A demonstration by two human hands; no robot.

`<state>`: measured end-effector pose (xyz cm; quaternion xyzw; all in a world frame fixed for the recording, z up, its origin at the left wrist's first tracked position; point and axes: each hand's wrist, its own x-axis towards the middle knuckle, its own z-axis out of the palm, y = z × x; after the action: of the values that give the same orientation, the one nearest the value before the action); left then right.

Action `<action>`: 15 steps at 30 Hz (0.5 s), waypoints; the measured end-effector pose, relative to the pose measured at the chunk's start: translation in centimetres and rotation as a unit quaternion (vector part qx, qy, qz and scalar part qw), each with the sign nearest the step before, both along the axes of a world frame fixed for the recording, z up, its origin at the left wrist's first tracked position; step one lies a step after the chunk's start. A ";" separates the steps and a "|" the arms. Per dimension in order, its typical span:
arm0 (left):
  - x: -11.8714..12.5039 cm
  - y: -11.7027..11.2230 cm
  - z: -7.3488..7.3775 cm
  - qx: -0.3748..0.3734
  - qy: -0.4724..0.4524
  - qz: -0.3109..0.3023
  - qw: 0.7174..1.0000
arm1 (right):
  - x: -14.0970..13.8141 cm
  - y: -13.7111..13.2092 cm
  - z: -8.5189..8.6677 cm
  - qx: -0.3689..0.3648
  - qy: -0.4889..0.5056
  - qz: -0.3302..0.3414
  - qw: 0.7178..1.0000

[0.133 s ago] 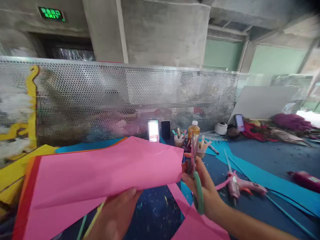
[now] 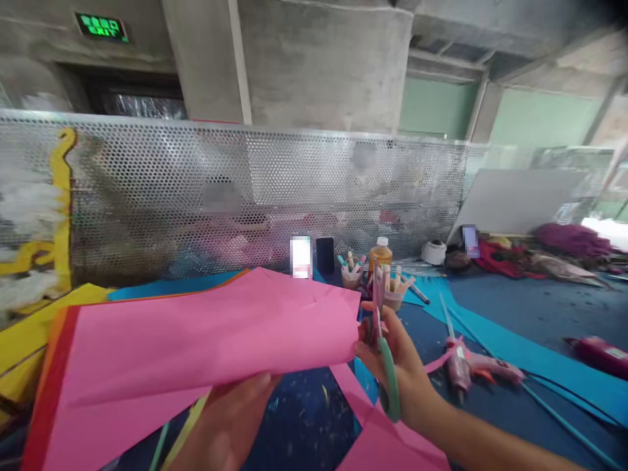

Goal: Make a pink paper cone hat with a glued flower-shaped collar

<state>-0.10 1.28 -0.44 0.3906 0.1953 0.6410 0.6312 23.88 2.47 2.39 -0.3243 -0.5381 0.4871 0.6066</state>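
Note:
My left hand (image 2: 228,418) grips the lower edge of a large pink paper sheet (image 2: 206,353), thumb on top, and holds it up over the blue table. My right hand (image 2: 397,369) is closed on green-handled scissors (image 2: 385,340), whose blades point upward at the sheet's right edge. Strips of cut pink paper (image 2: 377,432) lie below my right wrist.
A pink glue gun (image 2: 471,366) lies right of my hand, another (image 2: 596,353) at the far right. Cups of pens (image 2: 353,271), an orange bottle (image 2: 381,255) and a dark phone (image 2: 324,255) stand by the perforated metal screen (image 2: 245,190). Yellow, orange and blue sheets (image 2: 29,333) lie left.
The scissors and my right hand have shifted slightly up and left toward the sheet's edge. Otherwise nothing has visibly changed.

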 end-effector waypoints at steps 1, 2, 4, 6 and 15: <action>0.1 0.2 0.0 -0.005 -0.006 0.006 1.000 | -0.1 -0.1 0.1 -0.007 0.003 0.002 1.000; 0.2 0.3 -0.1 -0.014 -0.015 0.017 1.000 | -0.2 -0.2 0.1 -0.013 0.004 0.005 1.000; 0.6 0.5 0.0 -0.034 -0.036 0.053 0.997 | -0.4 -0.5 -0.2 -0.017 -0.004 0.012 1.000; 1.1 0.6 0.2 -0.050 -0.058 0.095 0.993 | -0.5 -0.9 -0.7 -0.014 -0.036 0.021 0.999; 0.6 0.2 4.5 -0.111 -0.070 0.135 0.982 | -0.1 -1.5 -1.9 0.041 -0.100 0.114 0.988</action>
<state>0.54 1.47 4.06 0.2421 0.2714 0.7205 0.5905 23.75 0.97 0.51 -0.2824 -0.6489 0.4956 0.5035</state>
